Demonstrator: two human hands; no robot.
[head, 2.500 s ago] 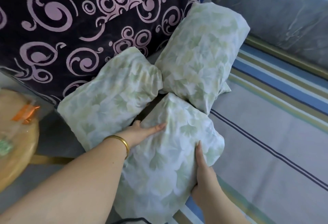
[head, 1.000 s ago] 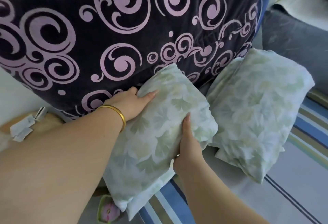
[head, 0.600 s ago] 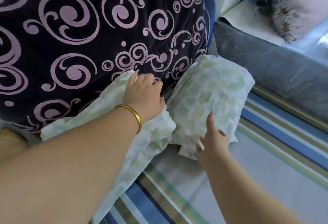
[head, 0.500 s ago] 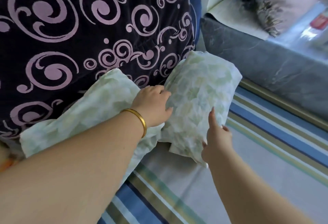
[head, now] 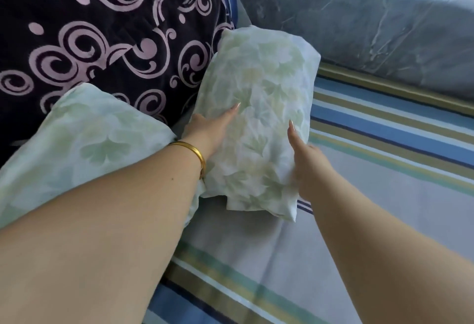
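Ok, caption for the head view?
Left hand and right hand touch a pale green leaf-print pillow beside a dark purple swirl-patterned blanket.

Setting: bedroom in a home.

Evidence:
- Flat woven bed sheet striped in grey, blue, olive and white (head: 384, 175), spread from 3 to 6 o'clock.
- Stuffed pillow in a pale green leaf-print cotton cover (head: 261, 80), at 12 o'clock, lying on the sheet.
- Second pillow in the same leaf-print cover (head: 89, 133), at 9 o'clock.
- Thick plush blanket, dark purple with pink swirls (head: 115, 28), piled at 10 to 11 o'clock behind both pillows.
- Grey marble-patterned ledge (head: 359, 28), at 1 to 2 o'clock, bordering the sheet.
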